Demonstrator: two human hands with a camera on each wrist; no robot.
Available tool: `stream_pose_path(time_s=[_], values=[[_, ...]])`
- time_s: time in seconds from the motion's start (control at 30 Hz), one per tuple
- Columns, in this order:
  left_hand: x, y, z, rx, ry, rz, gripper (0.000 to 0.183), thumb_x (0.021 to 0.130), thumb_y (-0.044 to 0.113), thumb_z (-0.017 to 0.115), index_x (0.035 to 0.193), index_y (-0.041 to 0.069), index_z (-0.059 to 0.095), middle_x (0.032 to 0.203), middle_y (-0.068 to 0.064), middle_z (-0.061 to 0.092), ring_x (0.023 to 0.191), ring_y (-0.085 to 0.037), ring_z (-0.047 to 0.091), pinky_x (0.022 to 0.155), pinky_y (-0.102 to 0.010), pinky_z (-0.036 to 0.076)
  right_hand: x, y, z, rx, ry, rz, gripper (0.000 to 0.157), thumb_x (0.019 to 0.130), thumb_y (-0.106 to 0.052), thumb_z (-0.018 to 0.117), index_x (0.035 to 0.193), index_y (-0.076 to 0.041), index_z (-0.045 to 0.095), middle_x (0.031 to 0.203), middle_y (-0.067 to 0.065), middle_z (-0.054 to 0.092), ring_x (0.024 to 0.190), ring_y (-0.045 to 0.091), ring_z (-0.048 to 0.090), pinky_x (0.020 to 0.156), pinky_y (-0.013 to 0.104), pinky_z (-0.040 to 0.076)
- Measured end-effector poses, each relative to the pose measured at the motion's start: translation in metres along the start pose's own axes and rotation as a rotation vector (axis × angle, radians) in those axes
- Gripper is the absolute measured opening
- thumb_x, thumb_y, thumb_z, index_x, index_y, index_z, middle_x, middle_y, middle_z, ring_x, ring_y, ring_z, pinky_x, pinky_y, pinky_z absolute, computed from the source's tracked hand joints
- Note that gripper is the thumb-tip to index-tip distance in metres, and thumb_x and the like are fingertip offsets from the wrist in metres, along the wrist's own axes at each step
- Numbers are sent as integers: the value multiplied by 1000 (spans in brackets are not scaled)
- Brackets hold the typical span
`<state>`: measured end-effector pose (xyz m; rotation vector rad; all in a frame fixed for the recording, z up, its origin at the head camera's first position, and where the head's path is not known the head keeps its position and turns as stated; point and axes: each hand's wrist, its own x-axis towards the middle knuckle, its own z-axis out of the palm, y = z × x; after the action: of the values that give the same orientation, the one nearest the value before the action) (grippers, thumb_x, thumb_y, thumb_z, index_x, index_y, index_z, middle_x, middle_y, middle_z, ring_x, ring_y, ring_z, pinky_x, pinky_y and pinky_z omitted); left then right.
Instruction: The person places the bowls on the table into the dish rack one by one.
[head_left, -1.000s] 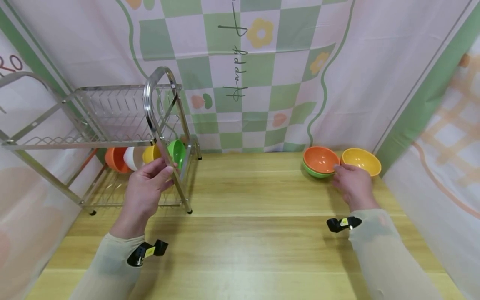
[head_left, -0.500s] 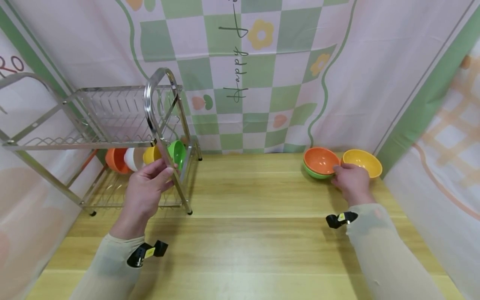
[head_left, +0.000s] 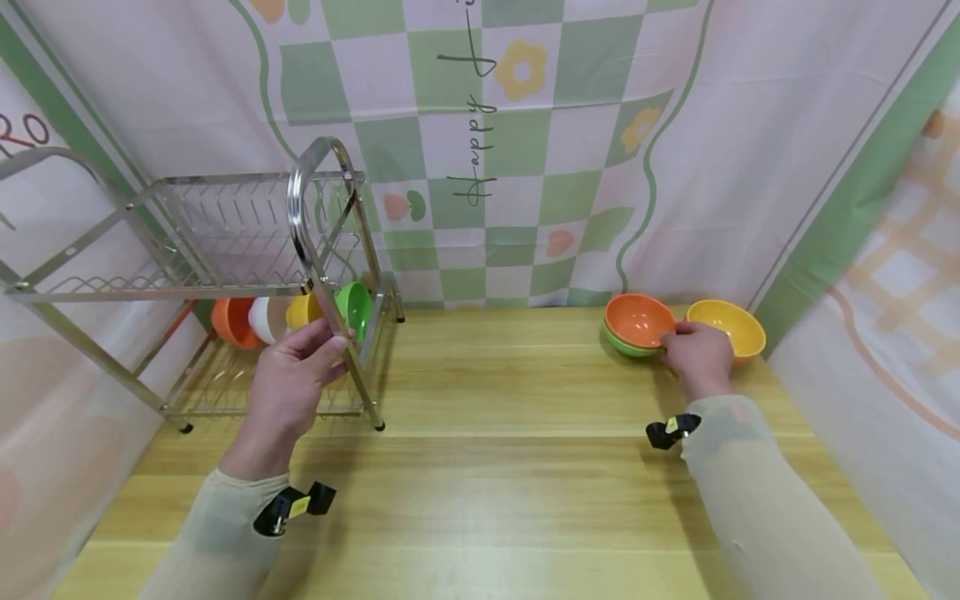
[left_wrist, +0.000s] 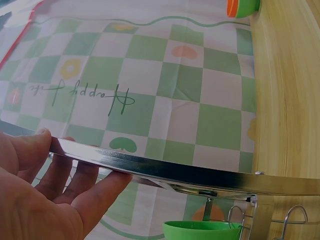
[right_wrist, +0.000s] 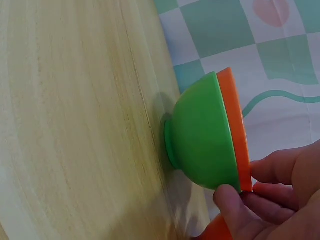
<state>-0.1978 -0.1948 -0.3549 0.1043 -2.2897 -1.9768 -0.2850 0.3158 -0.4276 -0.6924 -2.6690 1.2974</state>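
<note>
My left hand (head_left: 288, 379) grips the front upright of a two-tier metal dish rack (head_left: 330, 296); in the left wrist view its thumb and fingers (left_wrist: 102, 197) lie on either side of the shiny tube. Over at the right, my right hand (head_left: 697, 354) pinches the near edge of two nested bowls. An orange bowl (head_left: 640, 319) sits inside a green bowl (right_wrist: 205, 130). In the right wrist view the thumb presses the green side while a fingertip touches the orange rim. The green bowl's foot appears to be on or just at the wooden table (head_left: 480, 500).
A yellow bowl (head_left: 727, 321) stands right of my right hand, with orange showing beneath it. On the rack's lower tier, an orange bowl (head_left: 236, 321), a white bowl (head_left: 264, 318), a yellow bowl (head_left: 302, 310) and a bright green bowl (head_left: 356, 307) stand on edge. A patterned curtain (head_left: 517, 167) hangs behind.
My right hand has shifted slightly left, away from the yellow bowl, which shows more now. The nested bowls have moved a little left with it. My left hand stays on the rack.
</note>
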Motion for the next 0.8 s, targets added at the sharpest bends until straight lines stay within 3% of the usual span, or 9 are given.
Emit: stream_pose_path(time_s=[0.23,0.4,0.53,0.8], values=[[0,0,-1,5,-2,3,40,101,18,62,141,18,59,127,-9,59,118,-25,57,92,-40,53,2,-4,-1,-62,4,-7,49,94,-18,60,138,4,55,133,25,57,107,34,59,84,37,51],[0,0,0,9,-6,11,41,100,17,62,141,17,59,127,-8,60,118,-24,58,91,-38,54,5,-10,-4,-160,-34,-83,58,96,-21,55,144,9,43,140,31,48,122,44,46,101,54,40],[0,1,0,13,0,13,41,100,17,62,141,17,59,127,-8,61,118,-24,58,90,-39,54,10,-16,-6,-203,-90,-139,61,97,-17,53,148,11,35,141,35,43,122,48,44,102,58,39],[0,2,0,10,-5,-4,41,100,16,62,141,18,59,127,-8,60,118,-25,58,91,-40,53,24,-18,-7,-354,-119,-207,54,92,-7,50,141,15,42,139,35,45,117,48,45,103,61,37]])
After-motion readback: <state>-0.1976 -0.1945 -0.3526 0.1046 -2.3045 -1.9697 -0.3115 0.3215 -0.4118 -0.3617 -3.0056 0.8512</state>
